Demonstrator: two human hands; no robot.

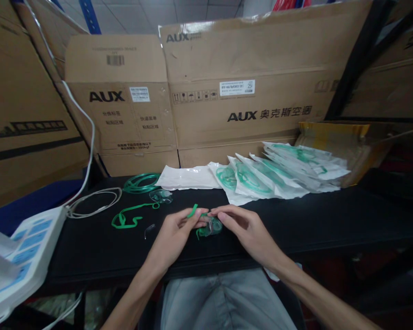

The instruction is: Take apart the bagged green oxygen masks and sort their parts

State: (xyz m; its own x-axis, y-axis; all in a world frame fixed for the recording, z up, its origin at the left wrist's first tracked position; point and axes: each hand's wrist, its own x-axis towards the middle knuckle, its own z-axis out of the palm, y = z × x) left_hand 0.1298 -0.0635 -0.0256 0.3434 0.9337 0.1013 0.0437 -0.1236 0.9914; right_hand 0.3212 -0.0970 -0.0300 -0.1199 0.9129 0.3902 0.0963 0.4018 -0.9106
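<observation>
Close to the front edge of the black table, my left hand [179, 229] is closed on a green elastic strap [192, 211], pinched between thumb and fingers. My right hand [246, 229] bends over a small clear-green plastic mask [211, 227], its fingertips pressed together at the mask's upper edge; what exactly they grip is partly hidden. Left of my hands lie a loose green strap [124, 220], a clear plastic piece [161, 196] and a small thin metal-like strip [149, 229]. Behind them is a coil of green tubing [141, 182].
White-backed pouches [251, 178] with green tubing stand in an overlapping row at the back right, beside a flat white pouch [189, 178]. A power strip [27, 256] and white cable [96, 208] occupy the left. Cardboard boxes [206, 114] wall off the back.
</observation>
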